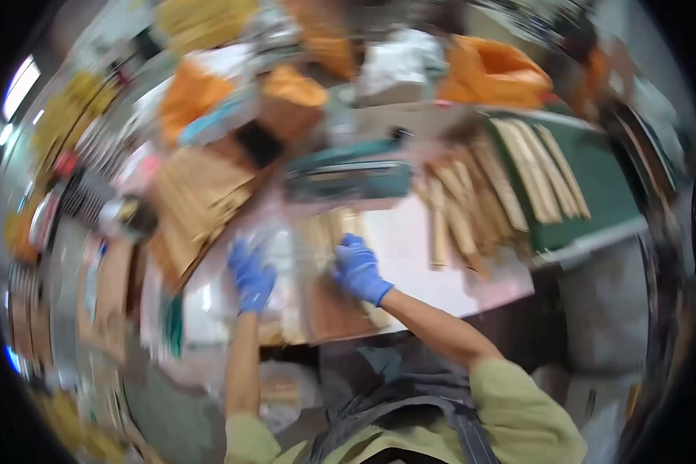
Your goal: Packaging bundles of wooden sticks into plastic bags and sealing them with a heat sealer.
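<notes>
Both my hands wear blue gloves, and the picture is smeared by motion. My left hand [251, 277] is over clear plastic bags [280, 255] on the pale table, thumb apart from the fingers, and nothing shows in it. To its right, my right hand [359, 272] is over a brown flat piece [329, 305] with pale tan strips [315, 240] running beside and beyond it. The fingers of that hand are curled together; whatever they hold is hidden under the glove. Just beyond the hands is a grey-green box-shaped device [348, 180].
A stack of brown paper sheets or bags [193, 193] lies at the left. Long tan strips [460, 205] lie at the right, with several more on a green board [611, 185]. Orange bags [491, 73] and a white bag [400, 66] stand along the back.
</notes>
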The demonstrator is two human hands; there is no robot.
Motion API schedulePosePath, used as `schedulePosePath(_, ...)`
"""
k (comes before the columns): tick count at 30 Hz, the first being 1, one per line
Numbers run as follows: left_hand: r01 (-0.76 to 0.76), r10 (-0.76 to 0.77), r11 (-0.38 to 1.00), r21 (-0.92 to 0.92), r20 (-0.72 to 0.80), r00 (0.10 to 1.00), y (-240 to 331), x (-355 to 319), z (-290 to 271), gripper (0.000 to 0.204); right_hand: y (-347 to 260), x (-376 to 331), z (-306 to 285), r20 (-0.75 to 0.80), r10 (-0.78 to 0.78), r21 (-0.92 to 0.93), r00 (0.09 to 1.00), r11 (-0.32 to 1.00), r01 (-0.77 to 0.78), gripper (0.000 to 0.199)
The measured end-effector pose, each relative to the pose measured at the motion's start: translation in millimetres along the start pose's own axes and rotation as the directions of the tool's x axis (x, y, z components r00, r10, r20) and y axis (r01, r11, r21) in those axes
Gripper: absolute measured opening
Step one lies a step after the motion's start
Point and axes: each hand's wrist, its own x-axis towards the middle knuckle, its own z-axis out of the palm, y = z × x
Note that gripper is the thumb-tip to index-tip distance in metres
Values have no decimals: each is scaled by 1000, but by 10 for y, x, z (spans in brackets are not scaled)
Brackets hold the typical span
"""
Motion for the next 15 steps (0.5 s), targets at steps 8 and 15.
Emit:
schedulePosePath(8,-322,173,877,357,389,905,1050,-82,1020,25,1954,280,-3133,-568,-142,-704,811,593,-390,39)
schedulePosePath(15,494,-475,864,100,487,733,273,49,3149,76,2207,272,-2467,-339,194,-689,921,616,-383,34)
